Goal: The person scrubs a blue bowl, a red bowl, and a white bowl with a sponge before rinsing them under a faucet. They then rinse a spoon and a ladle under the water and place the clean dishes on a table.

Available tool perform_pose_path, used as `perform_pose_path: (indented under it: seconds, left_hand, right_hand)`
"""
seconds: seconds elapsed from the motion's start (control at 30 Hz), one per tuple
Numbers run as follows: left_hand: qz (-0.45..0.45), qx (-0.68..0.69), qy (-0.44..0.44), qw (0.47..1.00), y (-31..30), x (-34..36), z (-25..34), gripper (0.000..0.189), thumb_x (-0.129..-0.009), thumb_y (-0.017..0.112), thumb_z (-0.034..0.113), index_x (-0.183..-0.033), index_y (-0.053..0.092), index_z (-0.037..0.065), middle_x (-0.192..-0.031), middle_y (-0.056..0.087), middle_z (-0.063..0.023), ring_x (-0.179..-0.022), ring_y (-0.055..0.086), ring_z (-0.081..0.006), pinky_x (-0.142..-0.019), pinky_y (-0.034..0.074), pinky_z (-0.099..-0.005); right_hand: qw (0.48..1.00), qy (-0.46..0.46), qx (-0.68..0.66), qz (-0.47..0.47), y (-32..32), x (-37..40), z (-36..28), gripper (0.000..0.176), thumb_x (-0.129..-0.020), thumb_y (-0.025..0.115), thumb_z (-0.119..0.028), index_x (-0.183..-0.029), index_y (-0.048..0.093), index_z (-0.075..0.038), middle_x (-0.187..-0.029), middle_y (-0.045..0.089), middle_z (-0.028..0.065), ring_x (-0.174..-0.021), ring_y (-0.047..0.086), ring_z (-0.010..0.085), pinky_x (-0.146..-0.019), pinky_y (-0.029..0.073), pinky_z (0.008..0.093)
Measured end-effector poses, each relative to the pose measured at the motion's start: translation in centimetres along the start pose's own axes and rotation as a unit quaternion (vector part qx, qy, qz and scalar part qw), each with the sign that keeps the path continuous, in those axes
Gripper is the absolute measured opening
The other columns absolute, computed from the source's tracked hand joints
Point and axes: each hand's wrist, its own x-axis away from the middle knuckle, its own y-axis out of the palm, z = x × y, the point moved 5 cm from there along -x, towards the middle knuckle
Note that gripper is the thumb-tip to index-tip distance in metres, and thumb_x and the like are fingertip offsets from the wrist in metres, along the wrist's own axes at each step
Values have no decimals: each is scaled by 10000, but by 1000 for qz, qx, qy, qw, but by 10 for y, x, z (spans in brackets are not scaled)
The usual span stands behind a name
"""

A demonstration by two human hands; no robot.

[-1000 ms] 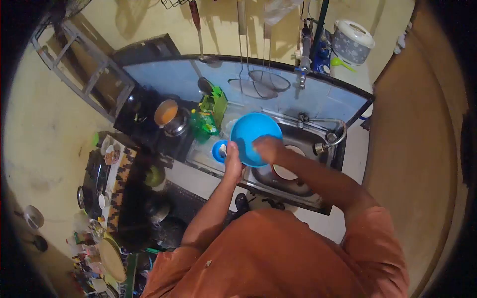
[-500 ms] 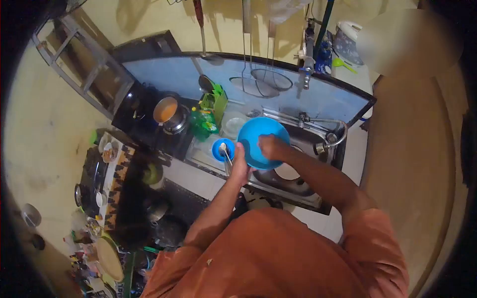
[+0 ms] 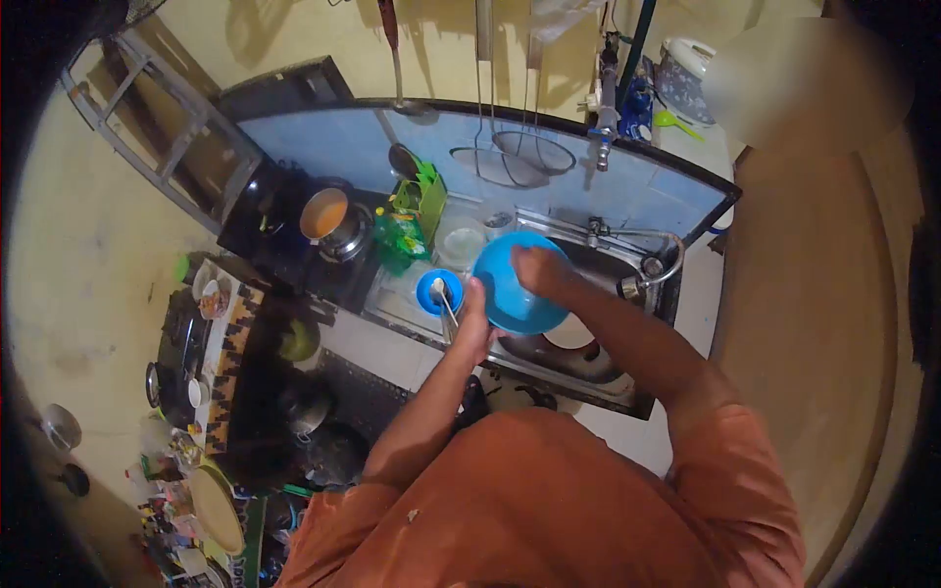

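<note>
A large blue bowl (image 3: 505,294) is held over the sink's left edge, tilted so that its inside shows. My left hand (image 3: 474,325) grips its near left side, thumb up along the rim and fingers underneath. Inside the bowl, my right hand (image 3: 539,271) is closed in a fist; whatever it may hold is hidden. Just left of my left hand stands a small blue bowl (image 3: 427,297) with a spoon (image 3: 447,307) leaning in it, its handle pointing toward me. Below the large bowl, a pale round item (image 3: 569,334) lies partly hidden in the sink (image 3: 610,365).
Behind the small bowl are a clear container (image 3: 461,244), a green bottle (image 3: 397,240) and a green utensil holder (image 3: 425,201). A pot (image 3: 324,215) with orange contents sits on the stove at left. The faucet (image 3: 647,238) arches over the sink's right side.
My right hand has moved slightly up and around inside the large bowl. The bowl has shifted a little to the right, still in my left hand.
</note>
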Motion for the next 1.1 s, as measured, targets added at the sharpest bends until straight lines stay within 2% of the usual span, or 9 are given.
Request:
perform_pose_path:
  seconds: [0.13,0.33,0.43,0.57,0.63,0.7,0.87,0.93,1.1]
  left_hand:
    - [14,7,11,1000,9,1,0,813,-830,295,722,-1376,297,120,-1304,462,-97,-1141,511,-260,-835,502,-420]
    - [-17,65,-24,997,-12,-4,1,808,-823,274,738,-1348,333,127,-1243,511,-80,-1064,555,-219,-803,510,-351]
    - [24,-19,-18,999,2,16,11,805,-839,266,724,-1384,278,132,-1321,431,-82,-1141,496,-221,-828,488,-401]
    - [23,-8,13,1000,5,0,-12,773,-836,299,720,-1337,349,134,-1195,528,-54,-974,576,-171,-609,488,-262]
    - [-1,-3,-8,1000,0,-5,-8,789,-840,290,716,-1361,312,124,-1257,483,-66,-1060,536,-199,-721,488,-317]
    - [-10,52,-11,999,2,-2,-2,803,-841,290,714,-1379,284,119,-1299,453,-74,-1129,502,-217,-805,484,-363]
    - [89,1,10,996,2,9,-9,755,-838,306,715,-1330,352,144,-1221,508,-65,-1045,533,-171,-711,475,-327]
    - [28,-36,-14,999,9,2,-20,769,-836,293,722,-1345,330,147,-1190,536,-61,-1008,554,-176,-663,481,-313]
    - [16,5,-6,1000,1,-12,-25,718,-844,260,719,-1258,434,160,-1117,582,-57,-839,613,-145,-497,452,-239]
  right_hand:
    - [962,215,-160,51,-2,-21,-1,263,-869,493,-227,-991,524,3,-946,609,228,-900,591,402,-774,473,462]
    - [972,-31,-209,-102,36,8,-28,306,-807,566,-205,-1062,536,-38,-914,604,226,-875,589,397,-788,472,460]
    - [989,-14,28,-143,18,16,6,326,-781,584,-215,-1062,539,-57,-909,612,208,-874,589,394,-768,476,468]
    - [972,195,-128,39,-2,-11,3,313,-722,632,-179,-1011,592,-66,-954,622,193,-878,604,362,-760,477,469]
    - [949,222,-202,93,3,-5,-10,309,-702,648,-162,-996,613,-72,-967,623,190,-874,610,350,-766,477,465]
    - [967,26,-252,38,20,2,-41,340,-675,676,-146,-1003,623,-74,-967,625,186,-878,610,347,-790,473,449]
    - [965,83,-160,-191,35,26,14,386,-693,656,-143,-1064,588,-62,-1000,618,193,-927,596,358,-816,466,437]
    - [977,160,-131,60,7,14,31,385,-703,662,-152,-1060,575,-36,-1011,614,203,-927,596,363,-809,468,433]
    - [941,117,-310,66,22,27,-33,411,-721,677,-184,-1072,546,-13,-1038,604,215,-962,584,369,-825,459,427]
